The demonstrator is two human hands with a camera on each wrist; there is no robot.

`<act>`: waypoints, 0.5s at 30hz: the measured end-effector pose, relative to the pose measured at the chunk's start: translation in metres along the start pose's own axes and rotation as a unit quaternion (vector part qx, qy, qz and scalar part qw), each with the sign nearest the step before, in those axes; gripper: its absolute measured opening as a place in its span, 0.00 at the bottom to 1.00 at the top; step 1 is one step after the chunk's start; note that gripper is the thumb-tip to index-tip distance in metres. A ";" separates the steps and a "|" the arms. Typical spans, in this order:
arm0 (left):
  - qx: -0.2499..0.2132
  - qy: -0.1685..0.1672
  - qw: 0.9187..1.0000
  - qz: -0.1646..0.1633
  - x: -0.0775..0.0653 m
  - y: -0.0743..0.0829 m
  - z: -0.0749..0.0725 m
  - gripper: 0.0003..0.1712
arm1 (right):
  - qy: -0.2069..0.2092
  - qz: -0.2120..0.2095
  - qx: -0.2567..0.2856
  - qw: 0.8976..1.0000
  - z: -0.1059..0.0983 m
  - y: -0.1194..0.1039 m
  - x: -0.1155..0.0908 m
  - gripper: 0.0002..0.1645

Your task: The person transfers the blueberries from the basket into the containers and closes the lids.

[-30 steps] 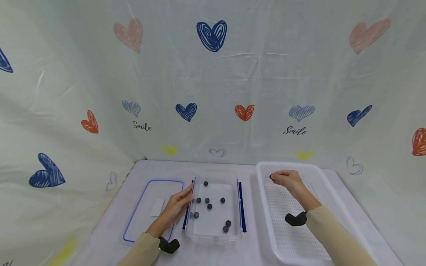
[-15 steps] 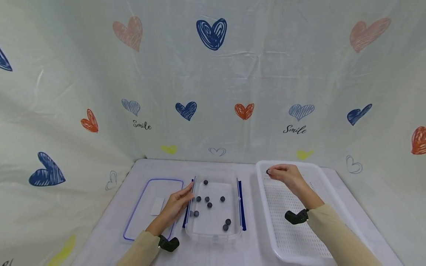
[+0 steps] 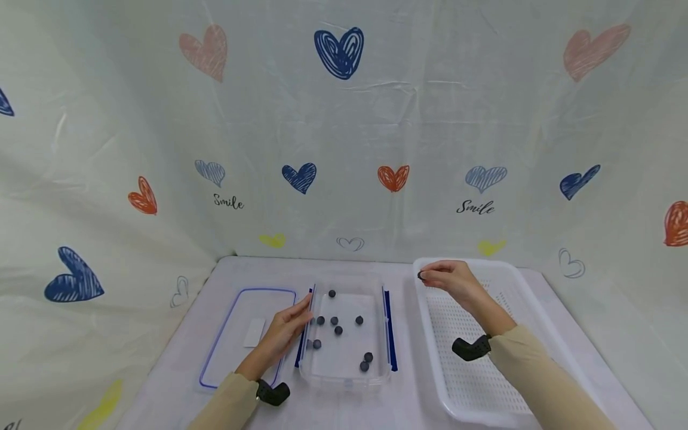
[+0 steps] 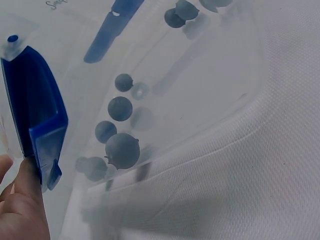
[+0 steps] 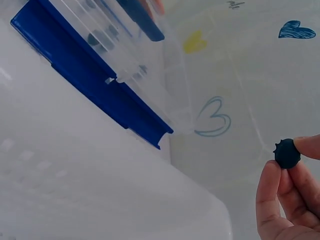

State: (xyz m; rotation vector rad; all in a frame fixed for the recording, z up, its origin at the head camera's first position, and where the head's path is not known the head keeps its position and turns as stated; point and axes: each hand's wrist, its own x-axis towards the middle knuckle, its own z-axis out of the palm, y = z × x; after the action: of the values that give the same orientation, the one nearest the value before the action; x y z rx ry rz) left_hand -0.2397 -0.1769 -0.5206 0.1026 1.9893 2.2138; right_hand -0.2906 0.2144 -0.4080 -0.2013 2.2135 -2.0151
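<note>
A clear plastic box (image 3: 346, 379) with blue side clips stands mid-table, several small dark balls (image 3: 338, 330) scattered on its floor. My left hand (image 3: 285, 334) rests against the box's left side, its fingers straight beside the blue clip (image 4: 37, 100). Above the left rim of the white tray, my right hand (image 3: 454, 280) pinches a small dark blue ball (image 5: 287, 154) between thumb and fingertips. Little pointed nubs show on the held ball in the right wrist view. The box's right clip (image 3: 390, 334) is folded outward.
To the left lies a clear lid (image 3: 228, 358) with a blue edge and a white label (image 3: 255, 333). A large white perforated tray (image 3: 457, 340) stands at the right. Behind the table hangs a white curtain (image 3: 344, 125) printed with hearts.
My right hand has moved left with the ball, from over the tray to above its left rim. The left hand and the box have stayed put.
</note>
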 end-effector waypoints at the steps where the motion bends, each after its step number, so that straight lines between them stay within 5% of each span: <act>1: 0.000 0.000 1.000 0.000 0.000 0.000 0.000 0.33 | -0.003 -0.001 0.000 1.000 0.002 -0.001 0.000 0.12; 15: -0.006 -0.017 1.000 -0.005 0.001 -0.002 -0.003 0.35 | -0.054 -0.019 -0.006 0.998 0.031 -0.001 0.008 0.16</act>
State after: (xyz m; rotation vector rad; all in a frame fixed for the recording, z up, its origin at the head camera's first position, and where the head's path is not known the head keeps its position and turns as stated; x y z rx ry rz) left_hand -0.2406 -0.1795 -0.5231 0.1297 1.9555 2.2019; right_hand -0.2927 0.1823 -0.4103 -0.3473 2.1737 -1.9606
